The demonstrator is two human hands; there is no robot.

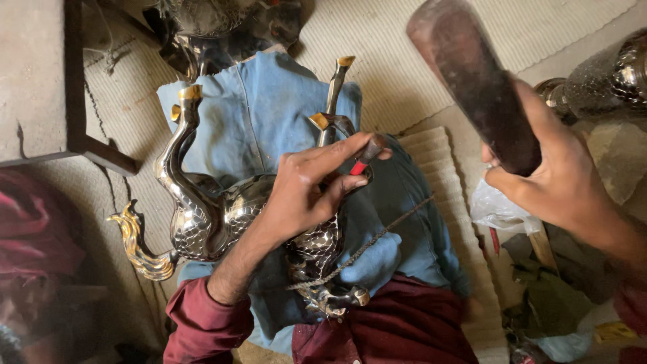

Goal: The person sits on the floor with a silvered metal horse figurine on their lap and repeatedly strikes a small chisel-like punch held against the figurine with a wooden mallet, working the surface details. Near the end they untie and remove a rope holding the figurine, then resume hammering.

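Left of the left hand point(306, 192): silver swan-shaped metal figure point(195, 209) with scale pattern, long curved neck, gold beak and gold tail, lying on a blue cloth point(263, 114) over the lap. Under that hand a second swan figure point(323, 249) of the same finish, its neck running up past the fingertips. Left hand is closed in a pinch on a small red-handled punch point(360, 165), tip set against the second figure's neck area; exact contact point hidden by the fingers. A thin twisted cord point(377, 239) crosses the cloth just right of that hand. Further right, the right hand point(559, 182) is wrapped tight around a dark, heavy hammer point(472, 81), raised well above the punch, head blurred. Beyond it, another patterned metal vessel point(606, 74) at the edge, clear plastic bag point(499, 209) below the wrist. Judgement: chasing/stamping step, mid-strike. Next move calls for a square hit on the punch head, left hand holding the tool steady, fingers clear.
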